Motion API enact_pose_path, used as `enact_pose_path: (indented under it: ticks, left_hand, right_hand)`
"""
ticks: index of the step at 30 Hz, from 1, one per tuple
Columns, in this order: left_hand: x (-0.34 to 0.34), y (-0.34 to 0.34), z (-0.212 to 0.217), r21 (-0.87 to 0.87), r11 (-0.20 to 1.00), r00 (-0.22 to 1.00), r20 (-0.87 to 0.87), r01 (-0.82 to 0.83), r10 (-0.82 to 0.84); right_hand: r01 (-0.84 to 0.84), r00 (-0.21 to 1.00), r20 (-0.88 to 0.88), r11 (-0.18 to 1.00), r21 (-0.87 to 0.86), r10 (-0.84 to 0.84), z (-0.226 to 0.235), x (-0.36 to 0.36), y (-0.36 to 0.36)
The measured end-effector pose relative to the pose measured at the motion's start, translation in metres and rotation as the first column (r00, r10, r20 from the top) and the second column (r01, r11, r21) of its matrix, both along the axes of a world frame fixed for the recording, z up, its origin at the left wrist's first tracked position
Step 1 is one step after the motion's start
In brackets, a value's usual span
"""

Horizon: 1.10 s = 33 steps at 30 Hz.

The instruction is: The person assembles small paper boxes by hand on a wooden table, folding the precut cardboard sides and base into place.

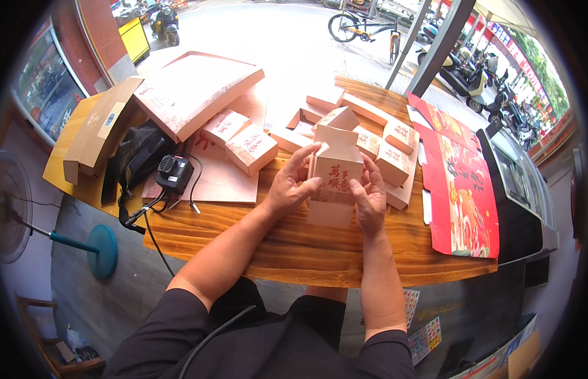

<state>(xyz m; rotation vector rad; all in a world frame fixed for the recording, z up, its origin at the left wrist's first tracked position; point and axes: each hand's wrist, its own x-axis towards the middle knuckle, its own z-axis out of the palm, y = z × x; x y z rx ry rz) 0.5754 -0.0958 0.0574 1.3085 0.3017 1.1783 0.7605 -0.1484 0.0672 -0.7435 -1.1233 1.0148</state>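
My left hand point(290, 183) and right hand point(369, 192) clamp a pink box point(335, 180) (top flaps up) over the worktop point(294, 243), folded boxes point(249, 148) beyond.

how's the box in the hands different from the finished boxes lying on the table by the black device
The held box stands upright between the left hand and right hand, its top flaps still open; the two finished boxes lie closed on the flat sheets. The held box is gripped on both sides; the finished ones are untouched. Both are pale pink card with red print.
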Motion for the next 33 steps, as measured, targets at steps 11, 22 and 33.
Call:
enact_pose_path:
  ticks: [11, 22, 33]
  left_hand:
    - [0.001, 0.003, -0.012, -0.032, 0.999, 0.996, -0.089, 0.003, -0.006]
    - [0.003, 0.009, -0.026, 0.065, 0.993, 0.986, -0.13, -0.1, 0.108]
    - [0.005, 0.006, -0.013, -0.027, 0.993, 0.992, 0.04, -0.117, 0.118]
  right_hand:
    - [-0.129, 0.991, 0.018, 0.99, -0.065, 0.13, -0.006, 0.006, 0.0]
    - [-0.066, 0.996, 0.056, 0.992, -0.109, 0.073, -0.007, 0.003, -0.001]
    - [-0.053, 0.997, 0.064, 0.999, 0.007, 0.052, -0.001, -0.005, -0.001]
